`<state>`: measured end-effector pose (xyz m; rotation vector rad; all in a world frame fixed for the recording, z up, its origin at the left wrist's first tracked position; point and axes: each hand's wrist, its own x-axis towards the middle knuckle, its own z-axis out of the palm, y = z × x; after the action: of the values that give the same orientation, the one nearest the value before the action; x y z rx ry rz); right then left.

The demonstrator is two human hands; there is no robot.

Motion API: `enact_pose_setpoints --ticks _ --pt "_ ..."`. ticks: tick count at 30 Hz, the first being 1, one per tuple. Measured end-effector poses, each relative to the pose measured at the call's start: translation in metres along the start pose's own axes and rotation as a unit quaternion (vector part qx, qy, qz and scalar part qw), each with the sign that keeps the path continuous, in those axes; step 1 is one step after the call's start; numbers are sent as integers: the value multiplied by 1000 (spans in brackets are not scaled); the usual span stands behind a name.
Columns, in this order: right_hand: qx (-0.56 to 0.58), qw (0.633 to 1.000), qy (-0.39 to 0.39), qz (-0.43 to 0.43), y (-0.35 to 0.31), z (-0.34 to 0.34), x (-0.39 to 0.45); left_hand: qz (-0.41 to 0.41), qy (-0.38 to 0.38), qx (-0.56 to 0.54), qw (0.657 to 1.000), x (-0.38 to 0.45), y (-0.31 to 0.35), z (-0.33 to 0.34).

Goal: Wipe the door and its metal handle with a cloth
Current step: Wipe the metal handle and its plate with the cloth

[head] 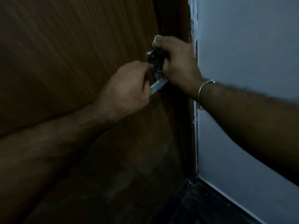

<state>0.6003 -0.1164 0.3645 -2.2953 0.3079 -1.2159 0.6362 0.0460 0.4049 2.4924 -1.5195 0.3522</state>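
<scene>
A brown wooden door (68, 54) fills the left and middle of the head view. Its metal handle and lock plate (155, 65) sit near the door's right edge, with a flat metal bar (159, 86) sticking out below. My right hand (176, 65) is closed around the upper part of the handle, a bit of pale material showing above the knuckles. My left hand (127, 88) is curled with its fingertips pinched at the lock plate and over the bar. No cloth shows clearly. The scene is dim.
A dark door frame (181, 21) runs beside the door's edge. A pale blue-grey wall (246, 38) stands on the right, its paint chipped along the frame. Dark floor (199, 206) lies at the bottom. A metal bangle (204, 92) circles my right wrist.
</scene>
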Motion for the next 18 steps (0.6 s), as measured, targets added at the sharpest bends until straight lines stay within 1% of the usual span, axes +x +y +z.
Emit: enact_pose_setpoints --ticks 2,5,7,8,10,13,15,16,18 --pt "41 999 4 20 7 2 -9 37 -3 34 999 0 -5 -2" --pt "114 992 -15 59 13 6 -18 46 -4 51 998 1 -13 -6" --pt "167 980 -32 106 14 9 -22 52 1 50 997 1 -17 -8" --pt "171 977 -32 120 14 11 -26 59 3 48 997 1 -17 -8" --pt "133 982 -49 129 11 8 -27 66 10 44 997 1 -17 -7" --pt "50 982 -115 141 2 -7 -3 63 16 42 997 0 -20 -7" --pt "22 979 -136 151 -2 -12 12 65 11 51 997 -1 -18 -3" --pt "32 975 -138 170 -2 -12 12 65 13 57 996 0 -16 -3" --pt "106 955 -150 232 4 -6 -3 61 9 64 996 0 -15 -5"
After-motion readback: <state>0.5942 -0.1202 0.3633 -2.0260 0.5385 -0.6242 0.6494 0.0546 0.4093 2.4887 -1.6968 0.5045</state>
